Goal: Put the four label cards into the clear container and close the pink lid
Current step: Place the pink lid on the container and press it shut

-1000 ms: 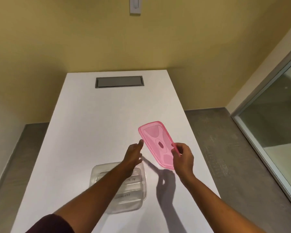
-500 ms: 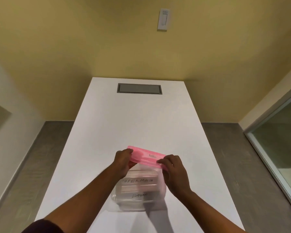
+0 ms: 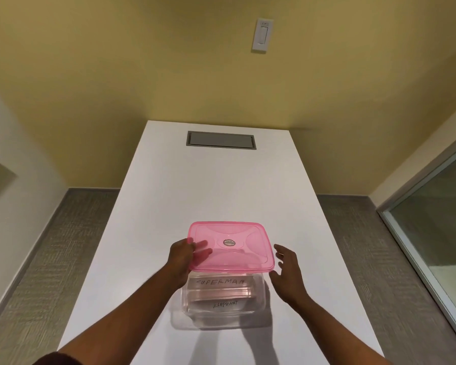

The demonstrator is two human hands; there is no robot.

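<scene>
Pink lid (image 3: 231, 246) is sitting over the clear container (image 3: 223, 299), cards showing inside, on the white table (image 3: 213, 180); left hand (image 3: 182, 255) is pinching its left edge, right hand (image 3: 287, 270) hovering spread just beside—likely needing even pressing round the rim.

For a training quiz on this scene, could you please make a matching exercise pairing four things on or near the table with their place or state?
Things:
1. translucent pink plastic lid
2. left hand
3. right hand
4. card lettered ELEPHANT

Places or states:
A. open, beside the lid's right edge
B. inside the clear plastic container
C. gripping the lid's left edge
D. on top of the container

Pairs: 1-D, 2-C, 3-A, 4-B
</scene>
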